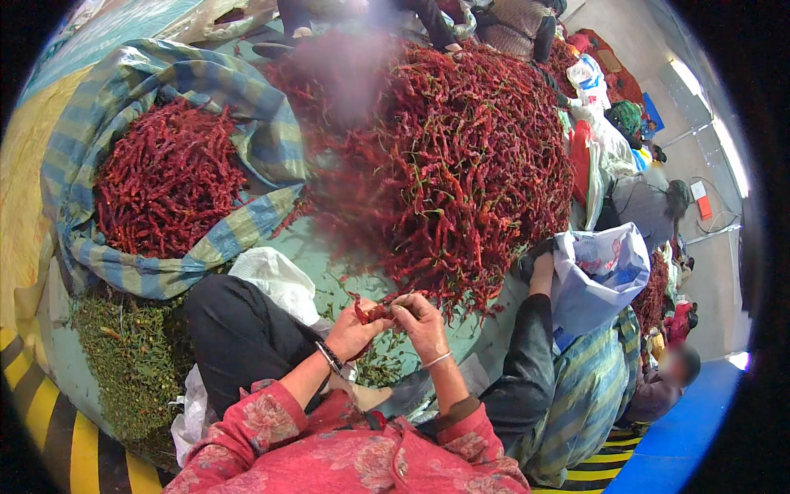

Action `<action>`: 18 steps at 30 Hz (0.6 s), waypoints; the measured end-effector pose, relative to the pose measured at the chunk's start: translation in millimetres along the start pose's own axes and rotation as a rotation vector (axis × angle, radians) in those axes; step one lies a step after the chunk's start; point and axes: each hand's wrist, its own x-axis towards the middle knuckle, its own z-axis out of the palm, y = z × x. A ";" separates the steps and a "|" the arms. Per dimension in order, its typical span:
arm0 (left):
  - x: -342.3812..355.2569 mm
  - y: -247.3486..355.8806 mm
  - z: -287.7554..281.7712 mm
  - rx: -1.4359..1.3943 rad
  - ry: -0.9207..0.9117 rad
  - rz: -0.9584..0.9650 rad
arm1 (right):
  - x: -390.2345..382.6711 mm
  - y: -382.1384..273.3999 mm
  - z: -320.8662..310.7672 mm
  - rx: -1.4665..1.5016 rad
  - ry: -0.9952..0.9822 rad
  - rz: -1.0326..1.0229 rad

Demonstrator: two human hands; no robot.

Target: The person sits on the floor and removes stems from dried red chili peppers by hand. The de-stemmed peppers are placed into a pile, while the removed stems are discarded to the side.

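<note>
Now we have both hands together, low in the middle of the view, working over a small bunch of red chillies [374,312]. Our left hand [352,336] has its grip closed round them, fingers curled, with red pods poking out above. Our right hand [420,327] meets it from the other side, and its grip is nearly shut, thumb and fingertips pinched on the end of the same bunch; whether that's stem or pod in there, we cannot tell, it's too small.

Just beyond the hands rises the big chilli heap [481,173], broad and deep red, flecked with green stems and hazy at its upper left. Over on our left, a blue-and-green checked sack [177,277] stands wide open with loose chillies [169,177] inside, and in front of it sits a pile of green stems [132,362]. A white cloth-like bag [276,276] lies by our bent left knee [239,321]. Out right, a white carrier bag [597,280] rests against a second checked sack [588,399]. And up top, a person in dark clothes [514,29] is at the heap's far edge.
</note>
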 end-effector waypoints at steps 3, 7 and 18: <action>-3.3 -3.3 6.1 -0.020 0.043 -0.019 | -2.2 2.0 2.9 -0.266 0.039 -0.119; -8.3 -6.3 7.2 -0.041 -0.038 -0.273 | -4.3 14.8 10.1 -0.707 0.156 -0.440; -12.9 -3.6 3.4 -0.284 -0.062 -0.318 | -21.7 73.6 -18.4 -0.761 -0.370 0.159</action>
